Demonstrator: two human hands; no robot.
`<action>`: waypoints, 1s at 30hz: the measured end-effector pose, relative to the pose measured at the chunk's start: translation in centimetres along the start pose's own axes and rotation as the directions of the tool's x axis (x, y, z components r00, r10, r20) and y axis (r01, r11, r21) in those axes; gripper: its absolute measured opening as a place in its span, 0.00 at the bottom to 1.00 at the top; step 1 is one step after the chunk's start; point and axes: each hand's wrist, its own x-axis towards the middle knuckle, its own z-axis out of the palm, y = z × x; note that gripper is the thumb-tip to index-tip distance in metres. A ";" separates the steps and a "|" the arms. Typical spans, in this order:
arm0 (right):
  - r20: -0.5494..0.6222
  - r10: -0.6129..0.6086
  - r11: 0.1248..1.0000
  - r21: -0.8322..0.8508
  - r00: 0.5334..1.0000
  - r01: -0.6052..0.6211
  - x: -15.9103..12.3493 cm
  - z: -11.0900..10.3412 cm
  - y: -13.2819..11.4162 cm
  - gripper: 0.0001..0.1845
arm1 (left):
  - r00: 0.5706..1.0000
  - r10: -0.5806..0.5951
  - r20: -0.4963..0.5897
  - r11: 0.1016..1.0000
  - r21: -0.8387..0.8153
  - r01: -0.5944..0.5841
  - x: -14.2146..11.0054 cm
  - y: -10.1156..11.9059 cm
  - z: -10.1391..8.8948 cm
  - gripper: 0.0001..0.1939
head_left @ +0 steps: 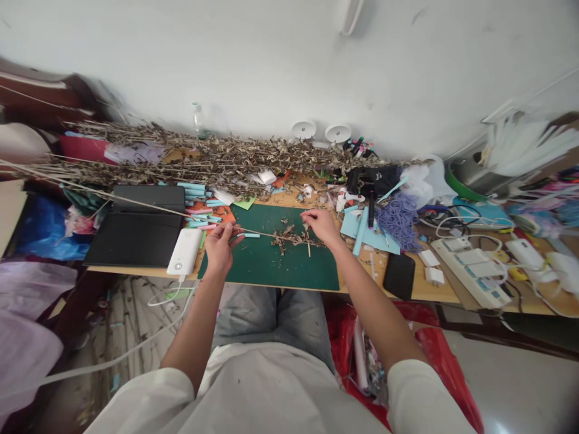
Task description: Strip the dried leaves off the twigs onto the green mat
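My left hand (219, 246) grips a long dried plant stem (257, 231), which runs from the far left across the desk to the green cutting mat (266, 268). Dry, curled leaves (284, 234) hang on the stem's right end, with crumbs of leaf scattered below. Just above those leaves, my right hand (323, 226) is closed in a pinch; what its fingertips hold, if anything, is too small to make out. A light blue paper tube (251, 235) lies on the mat beside my left hand.
A thick pile of dried stems (253, 154) lines the wall. Left stand a black tablet case (136, 235) and a white power bank (185, 252). To the right are a glue gun (348, 199), purple cord (398, 217), a phone (398, 275) and a power strip (473, 271).
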 end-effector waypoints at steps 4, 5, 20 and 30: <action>0.171 -0.132 0.989 -0.037 0.976 0.140 -1.0 -0.5 -1.6 0.13 | 1.000 -0.005 0.014 1.000 0.002 0.005 -0.1 -0.1 0.2 0.18; 0.220 -0.173 0.984 -0.008 0.960 0.179 -1.4 -0.6 -2.2 0.14 | 1.000 -0.004 0.020 1.000 -0.002 0.004 -0.1 -0.1 0.2 0.17; 0.216 -0.130 0.990 0.088 0.968 0.113 -1.2 -1.5 -1.6 0.10 | 0.999 0.041 -0.006 0.999 -0.018 -0.041 0.5 0.6 -0.5 0.16; 0.484 -0.236 0.968 0.195 0.843 0.159 -2.2 -0.9 -2.4 0.12 | 0.999 0.035 -0.020 0.999 -0.011 -0.035 0.6 0.1 -0.5 0.16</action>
